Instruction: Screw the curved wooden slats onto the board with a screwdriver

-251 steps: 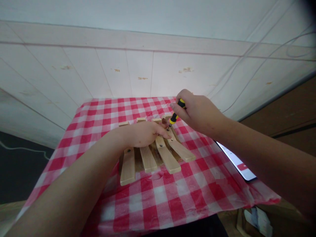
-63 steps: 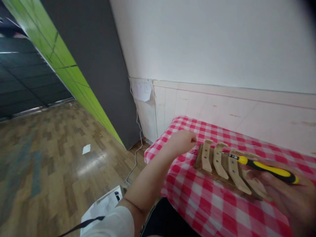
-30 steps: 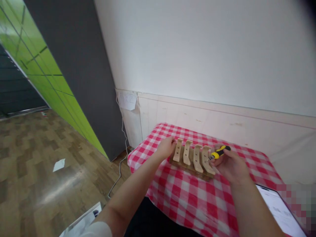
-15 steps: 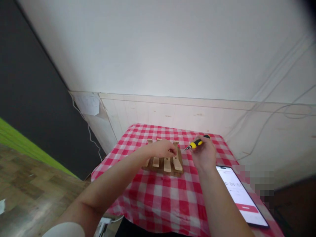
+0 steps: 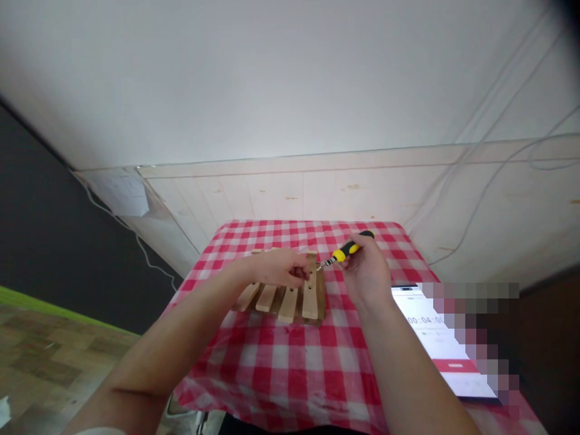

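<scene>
A yellow and black screwdriver [image 5: 347, 249] is gripped in my right hand [image 5: 368, 272], its tip pointing left and down to the rightmost slat. Several pale wooden slats [image 5: 288, 304] with small holes lie side by side on a darker wooden base [image 5: 321, 302]. My left hand [image 5: 281, 267] rests over the slats, fingers curled near the upper part of the rightmost one. Whether anything small is pinched in those fingers is hidden. The slats' upper middle is covered by the left hand.
A red and white checked cloth [image 5: 290, 356] covers the table. A phone [image 5: 435, 338] showing a timer lies at the right, beside my right forearm. Behind the table stands a white wall [image 5: 272, 90] with cables [image 5: 480, 205] on its right side. Papers [image 5: 120, 192] hang at the left.
The screwdriver has moved left, its tip now at the rightmost slat rather than beside the base. The view has shifted and tilted; my left hand stays over the slats.
</scene>
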`<state>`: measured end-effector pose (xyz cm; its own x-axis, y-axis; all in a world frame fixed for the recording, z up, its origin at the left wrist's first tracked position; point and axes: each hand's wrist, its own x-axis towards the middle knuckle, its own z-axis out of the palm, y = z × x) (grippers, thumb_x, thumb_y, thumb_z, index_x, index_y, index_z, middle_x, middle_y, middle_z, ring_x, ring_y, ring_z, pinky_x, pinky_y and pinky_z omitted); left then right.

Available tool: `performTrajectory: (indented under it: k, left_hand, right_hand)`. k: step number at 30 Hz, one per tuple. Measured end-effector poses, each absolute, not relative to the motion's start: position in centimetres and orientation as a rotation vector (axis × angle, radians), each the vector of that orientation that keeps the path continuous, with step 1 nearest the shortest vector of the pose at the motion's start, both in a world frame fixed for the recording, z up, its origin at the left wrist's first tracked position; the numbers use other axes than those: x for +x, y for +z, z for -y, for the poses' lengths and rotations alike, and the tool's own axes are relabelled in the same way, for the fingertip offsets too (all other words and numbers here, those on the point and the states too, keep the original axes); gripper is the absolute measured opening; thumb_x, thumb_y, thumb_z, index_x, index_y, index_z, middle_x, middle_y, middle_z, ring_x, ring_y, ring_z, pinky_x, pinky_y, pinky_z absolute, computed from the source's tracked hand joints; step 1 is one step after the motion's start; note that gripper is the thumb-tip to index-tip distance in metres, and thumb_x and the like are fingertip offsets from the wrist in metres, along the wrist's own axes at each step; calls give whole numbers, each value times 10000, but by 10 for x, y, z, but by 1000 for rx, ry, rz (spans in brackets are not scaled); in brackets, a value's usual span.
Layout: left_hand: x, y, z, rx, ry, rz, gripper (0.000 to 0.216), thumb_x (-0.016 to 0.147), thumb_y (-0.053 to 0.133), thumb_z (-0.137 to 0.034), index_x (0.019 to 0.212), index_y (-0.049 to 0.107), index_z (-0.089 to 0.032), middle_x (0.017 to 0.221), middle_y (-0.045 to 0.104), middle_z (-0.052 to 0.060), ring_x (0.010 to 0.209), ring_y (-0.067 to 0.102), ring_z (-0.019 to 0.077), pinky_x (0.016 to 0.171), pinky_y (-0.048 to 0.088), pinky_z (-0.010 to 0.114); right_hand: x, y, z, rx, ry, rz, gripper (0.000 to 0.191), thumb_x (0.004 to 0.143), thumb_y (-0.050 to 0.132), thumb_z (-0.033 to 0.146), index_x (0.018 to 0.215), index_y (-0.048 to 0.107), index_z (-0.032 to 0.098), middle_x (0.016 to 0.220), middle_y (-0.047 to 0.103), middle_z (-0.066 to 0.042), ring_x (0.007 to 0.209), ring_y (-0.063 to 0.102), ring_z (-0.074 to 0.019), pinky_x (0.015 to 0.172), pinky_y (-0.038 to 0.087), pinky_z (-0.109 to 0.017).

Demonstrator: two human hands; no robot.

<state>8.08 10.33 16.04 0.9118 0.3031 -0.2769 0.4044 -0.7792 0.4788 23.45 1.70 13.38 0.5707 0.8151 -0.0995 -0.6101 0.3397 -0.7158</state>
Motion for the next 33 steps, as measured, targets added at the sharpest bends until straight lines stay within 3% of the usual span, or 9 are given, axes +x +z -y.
performTrajectory:
  k: [11,21,28,33]
  left_hand:
    - [95,144,-101,2733,-240,-507,131,799,579,-161,821,707,-177,748,682,1,646,559,102,574,345,202]
    - [98,140,-105,2603,-295,-455,117,804,618,-159,833,728,-184,800,708,1,669,585,102,596,379,187]
    - [91,128,-116,2421,-238,-359,160,835,599,-178,940,720,-181,835,709,7,721,610,100,650,417,171]
    - [86,116,-116,2431,-87,-416,171,852,582,-224,951,715,-182,906,717,20,791,621,110,700,426,178]
  right_hand:
    - [238,132,-18,-797,915,346,185,675,598,246,580,448,194,478,441,68,372,392,-54,352,316,-189]
    - [239,131,-19,-838,907,337,182,656,621,248,570,468,198,472,446,62,389,382,-65,352,289,-200]
    - [244,120,-16,-1175,504,621,108,667,627,278,717,570,202,614,522,47,561,476,-109,495,386,-230]
    - [242,121,-12,-1475,255,1114,131,730,590,304,682,513,210,574,515,39,543,474,-127,520,342,-257]
